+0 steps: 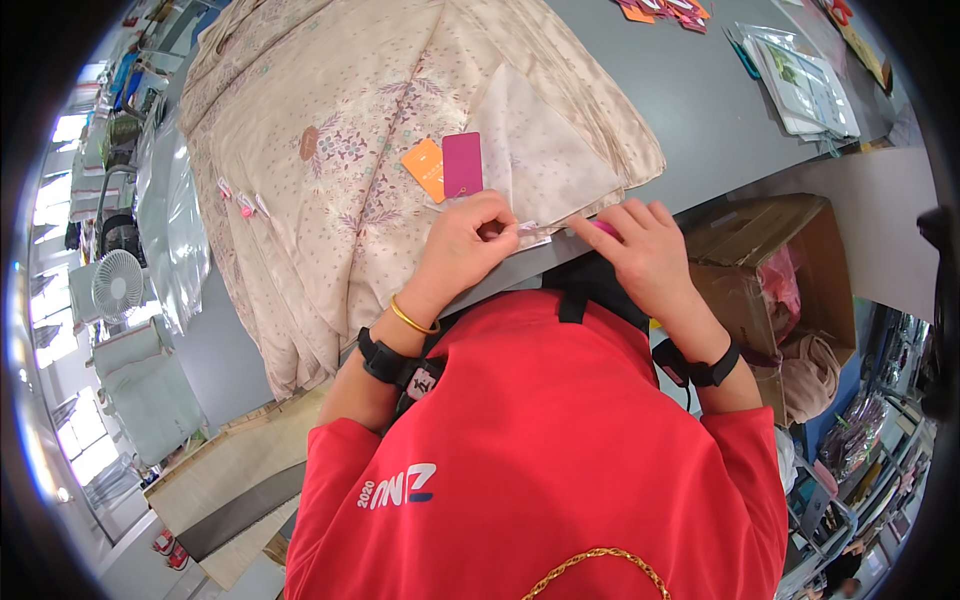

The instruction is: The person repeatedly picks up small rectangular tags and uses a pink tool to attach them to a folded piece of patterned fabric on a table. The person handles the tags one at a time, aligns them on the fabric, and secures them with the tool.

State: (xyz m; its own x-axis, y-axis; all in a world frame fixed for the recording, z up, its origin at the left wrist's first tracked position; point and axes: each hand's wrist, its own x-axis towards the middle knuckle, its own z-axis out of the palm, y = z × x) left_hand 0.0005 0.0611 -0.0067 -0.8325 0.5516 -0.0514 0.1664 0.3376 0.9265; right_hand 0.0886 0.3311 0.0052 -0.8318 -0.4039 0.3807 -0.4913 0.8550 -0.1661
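Note:
A stack of folded beige floral fabric [330,150] lies on the grey table [690,110]. An orange tag [424,167] and a magenta tag [462,163] rest on its near corner. My left hand [465,245] pinches the fabric's near edge, fingers curled, at a small clear strip. My right hand [645,250] is just to the right at the table edge, holding a small pink object [603,228] that its fingers mostly hide.
Clear plastic bags [805,80] and more coloured tags [665,10] lie at the table's far right. An open cardboard box [770,260] with cloth stands at the right below the table. A white fan [118,285] and clear plastic sheeting [170,230] are at the left.

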